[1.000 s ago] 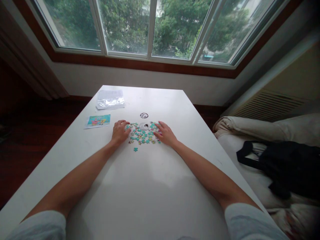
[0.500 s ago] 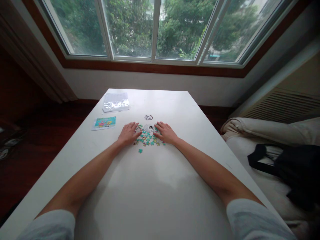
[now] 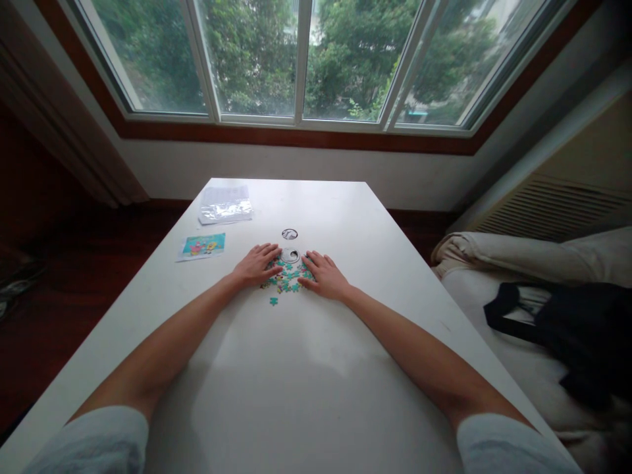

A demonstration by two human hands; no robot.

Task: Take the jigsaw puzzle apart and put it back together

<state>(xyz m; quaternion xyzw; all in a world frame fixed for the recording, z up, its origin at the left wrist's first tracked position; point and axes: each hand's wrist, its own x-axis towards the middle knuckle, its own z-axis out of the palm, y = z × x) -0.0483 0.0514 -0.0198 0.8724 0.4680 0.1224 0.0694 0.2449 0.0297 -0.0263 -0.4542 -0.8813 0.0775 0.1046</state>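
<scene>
A loose pile of small jigsaw puzzle pieces, mostly teal, lies on the white table. My left hand rests at the pile's left edge, palm down and fingers stretched out. On the right side, my right hand lies flat over some pieces, its fingers apart. Both hands hide part of the pile. One teal puzzle piece sits by itself nearer to me. Between my fingertips is a round black-and-white design, and a second round mark shows beyond it.
A small picture card with colourful cartoon figures lies at the left of the table. Behind it is a clear plastic bag over pale sheets. Dark clothing lies on a pale sofa at the right.
My right hand has slid slightly inward over the right side of the pile, covering more pieces. My left hand stays at the left edge. The whole view has shifted a little.
</scene>
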